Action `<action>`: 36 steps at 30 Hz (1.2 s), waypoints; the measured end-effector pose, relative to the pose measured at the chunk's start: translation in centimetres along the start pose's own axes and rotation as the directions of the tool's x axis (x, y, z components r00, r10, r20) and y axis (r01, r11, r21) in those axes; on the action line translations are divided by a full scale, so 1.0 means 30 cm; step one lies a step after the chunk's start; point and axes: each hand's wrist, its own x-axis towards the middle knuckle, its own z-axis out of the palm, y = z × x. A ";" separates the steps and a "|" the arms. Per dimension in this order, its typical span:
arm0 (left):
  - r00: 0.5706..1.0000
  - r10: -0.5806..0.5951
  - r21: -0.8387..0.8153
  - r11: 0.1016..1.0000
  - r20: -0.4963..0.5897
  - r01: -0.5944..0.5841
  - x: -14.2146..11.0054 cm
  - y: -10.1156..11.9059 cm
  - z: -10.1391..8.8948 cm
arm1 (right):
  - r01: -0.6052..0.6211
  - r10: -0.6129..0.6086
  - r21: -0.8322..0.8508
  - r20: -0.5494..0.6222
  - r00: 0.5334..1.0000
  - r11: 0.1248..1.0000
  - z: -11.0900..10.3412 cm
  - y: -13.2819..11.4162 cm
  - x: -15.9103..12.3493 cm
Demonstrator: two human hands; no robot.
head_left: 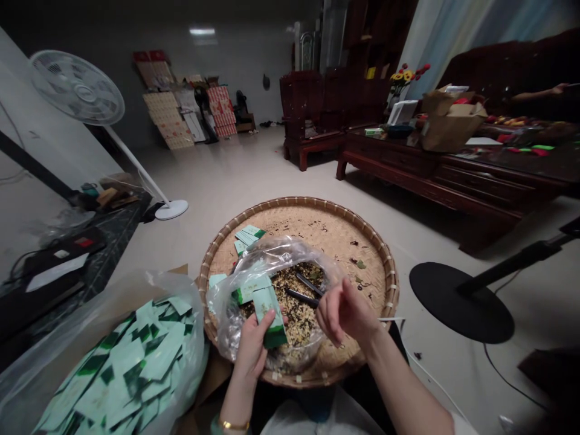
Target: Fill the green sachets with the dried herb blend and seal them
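Note:
My left hand point(254, 341) is closed around a pale green paper packet point(269, 302) with a dark green end, held over an open clear plastic bag point(290, 244). Inside the bag lies a loose mix point(294, 323) of pale and dark dried bits. More green packets point(249, 235) lie at the bag's left side. My right hand point(338, 311) hovers over the bag's right part with its fingers curled; whatever they hold, if anything, is hidden. Right beside those fingers are black tongs point(303, 296), their two arms spread over the mix. The bag rests on a round woven bamboo tray point(387, 266).
At the left, a large plastic bag point(194, 302) is full of green packets point(131, 362). A white fan point(86, 90) stands beyond it. To the right are a black round stand base point(462, 302) and a dark wooden table point(408, 166) bearing a cardboard box point(448, 127).

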 end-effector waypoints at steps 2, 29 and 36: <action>1.000 -0.007 -0.012 1.000 -0.009 0.007 -0.001 0.002 0.001 | -0.058 0.024 -0.237 -0.145 0.989 0.970 -0.037 0.011 0.006; 0.988 0.116 0.288 0.947 0.105 -0.142 0.028 -0.033 -0.023 | -0.032 0.121 -0.558 0.124 0.985 0.829 -0.060 -0.018 0.031; 0.980 0.097 0.355 0.922 0.176 -0.155 0.019 -0.028 -0.034 | 0.110 0.048 -0.724 0.193 0.980 0.681 -0.019 -0.049 0.030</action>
